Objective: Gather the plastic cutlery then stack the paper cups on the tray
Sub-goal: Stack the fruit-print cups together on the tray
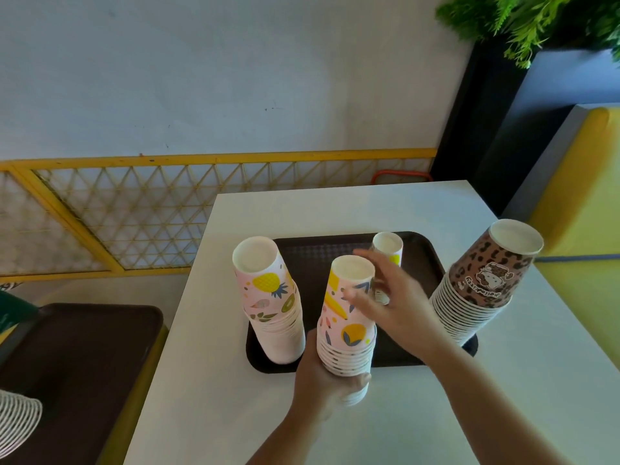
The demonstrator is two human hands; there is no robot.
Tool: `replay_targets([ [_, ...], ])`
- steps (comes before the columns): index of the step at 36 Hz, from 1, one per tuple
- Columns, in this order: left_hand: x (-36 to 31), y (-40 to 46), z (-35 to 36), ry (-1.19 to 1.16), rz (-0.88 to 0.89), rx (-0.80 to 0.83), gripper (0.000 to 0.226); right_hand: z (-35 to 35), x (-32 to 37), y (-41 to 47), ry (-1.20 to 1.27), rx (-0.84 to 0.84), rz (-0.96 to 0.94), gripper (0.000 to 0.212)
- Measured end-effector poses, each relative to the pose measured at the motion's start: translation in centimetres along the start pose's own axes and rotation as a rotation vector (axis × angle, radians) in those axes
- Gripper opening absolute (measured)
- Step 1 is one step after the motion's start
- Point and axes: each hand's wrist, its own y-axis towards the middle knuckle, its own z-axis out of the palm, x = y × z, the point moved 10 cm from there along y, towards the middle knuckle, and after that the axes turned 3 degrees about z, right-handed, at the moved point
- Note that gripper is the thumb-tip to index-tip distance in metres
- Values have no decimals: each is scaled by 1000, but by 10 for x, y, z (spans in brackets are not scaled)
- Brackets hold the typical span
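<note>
A person's left hand (327, 380) grips the base of a stack of upside-down paper cups (349, 317) w/ fruit print, fingers curled round the lowest rims, holding it at the near edge of a dark tray (426, 260) on a white table (335, 209). Just right of that grip, the right hand (389, 303) hovers beside the stack's upper part, fingers spread and relaxed, pinching nothing; it's blurred, so whether it touches the stack is unclear.

Left of the grip, a second fruit-print stack (268, 297) stands on the tray. Beyond the grip, partly behind the right hand, a small cup stack (387, 250) sits near the tray's far edge. Far right of the grip, a tall leopard-print stack (486, 283) leans at the tray's right edge.

Progress, as a judgement: no plastic cutlery is in view, so that step can't be checked. Cups are mostly nested into stacks; what's left appears to be setting the held stack down and maybe merging the small one.
</note>
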Motion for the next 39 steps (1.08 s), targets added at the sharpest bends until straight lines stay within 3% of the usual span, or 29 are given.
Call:
replay_targets([
  [3,-1,1,1,20,14,0,90,9,-4,-9,2,46,33,45],
  [21,1,-2,0,15,5,-12,85,-27,13,-3,56,-171,-2,25],
  [26,2,0,-1,32,-8,-15,86,-44,15,10,188,-233,45,17],
  [30,2,1,-4,20,-11,-20,86,-56,5,28,475,-263,102,18],
  [36,3,3,-4,53,13,-10,86,-94,-4,56,529,-531,91,6],
  [39,2,4,-2,59,18,-3,83,-107,-8,60,333,-696,79,21],
])
